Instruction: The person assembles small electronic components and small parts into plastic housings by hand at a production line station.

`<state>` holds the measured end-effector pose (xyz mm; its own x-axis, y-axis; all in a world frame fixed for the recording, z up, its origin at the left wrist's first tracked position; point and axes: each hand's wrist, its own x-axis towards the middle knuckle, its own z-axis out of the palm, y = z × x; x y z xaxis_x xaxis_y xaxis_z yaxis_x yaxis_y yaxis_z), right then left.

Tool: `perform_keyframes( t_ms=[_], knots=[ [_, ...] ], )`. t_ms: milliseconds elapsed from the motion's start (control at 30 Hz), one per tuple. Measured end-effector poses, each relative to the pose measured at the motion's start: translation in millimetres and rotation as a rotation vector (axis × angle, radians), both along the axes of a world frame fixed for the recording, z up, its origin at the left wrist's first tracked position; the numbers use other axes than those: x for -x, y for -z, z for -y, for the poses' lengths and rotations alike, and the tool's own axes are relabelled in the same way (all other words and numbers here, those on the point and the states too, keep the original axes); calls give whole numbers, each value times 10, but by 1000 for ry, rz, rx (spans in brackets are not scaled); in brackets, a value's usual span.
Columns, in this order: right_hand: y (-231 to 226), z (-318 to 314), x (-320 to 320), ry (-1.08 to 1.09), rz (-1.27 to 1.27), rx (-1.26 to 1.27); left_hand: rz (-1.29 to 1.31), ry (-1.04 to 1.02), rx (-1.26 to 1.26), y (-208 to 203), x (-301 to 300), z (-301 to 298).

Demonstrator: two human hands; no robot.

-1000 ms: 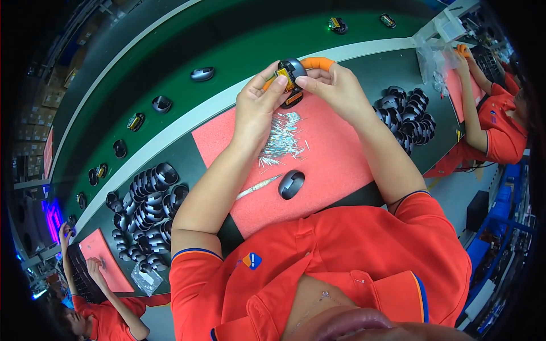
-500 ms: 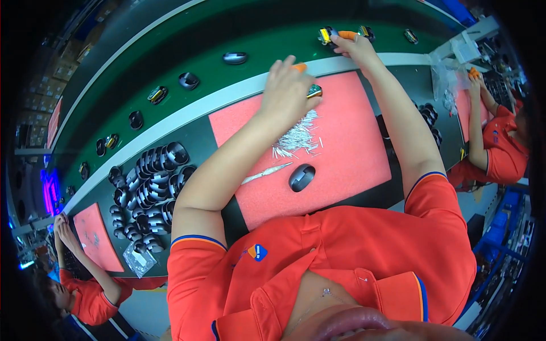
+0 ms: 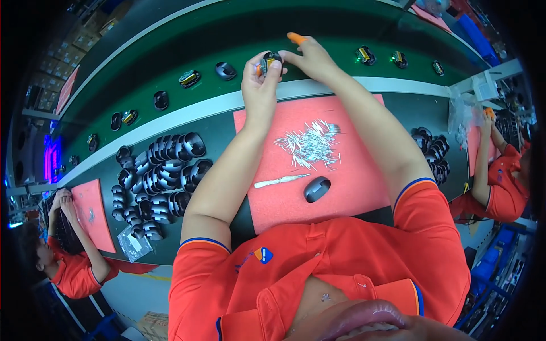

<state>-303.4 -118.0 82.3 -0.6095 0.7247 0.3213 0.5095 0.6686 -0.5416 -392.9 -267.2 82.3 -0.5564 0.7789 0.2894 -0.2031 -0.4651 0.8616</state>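
Above the near rail of the green belt, my left hand (image 3: 260,82) is closed around an open mouse body (image 3: 272,58) with a yellow part inside. Just to its right is my right hand (image 3: 314,58), fingers spread and an orange finger cot on one raised fingertip. Its thumb is close to the mouse body; whether they touch I cannot tell. Below my hands, a pink foam pad (image 3: 358,170) carries a loose heap of thin silvery strips (image 3: 311,143), a pair of pale tweezers (image 3: 281,181) and a dark grey mouse cover (image 3: 317,189).
Stacked dark mouse covers (image 3: 159,176) stand left of the pad, and more covers (image 3: 437,153) lie right of it. Along the green belt (image 3: 335,42) sit several mouse bodies (image 3: 365,55) and closed mice (image 3: 226,70). Co-workers in red shirts sit at either side.
My left hand has moved from over the pad to the belt and now grips a mouse body. My right hand has come left, fingers opened. The pieces on the belt have shifted.
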Motion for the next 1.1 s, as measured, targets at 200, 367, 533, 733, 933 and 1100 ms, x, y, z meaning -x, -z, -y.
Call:
perform_keyframes(
  t_ms=[200,367,533,733,933,1100],
  knots=[
    [-37,95,159,57,259,-72,138,-116,58,126,170,-112],
    [-211,308,-188,38,116,130,74,-50,30,95,99,-77],
    [-518,699,-631,-132,-260,709,85,94,-26,75,-2,-35],
    [-303,861,-736,-83,-721,934,236,361,-12,-19,-256,93],
    [-210,1036,-695,-71,-894,1188,389,454,31,55,-230,112],
    [-335,1067,-739,-56,-728,1043,267,328,83,55,-184,139]
  ],
)
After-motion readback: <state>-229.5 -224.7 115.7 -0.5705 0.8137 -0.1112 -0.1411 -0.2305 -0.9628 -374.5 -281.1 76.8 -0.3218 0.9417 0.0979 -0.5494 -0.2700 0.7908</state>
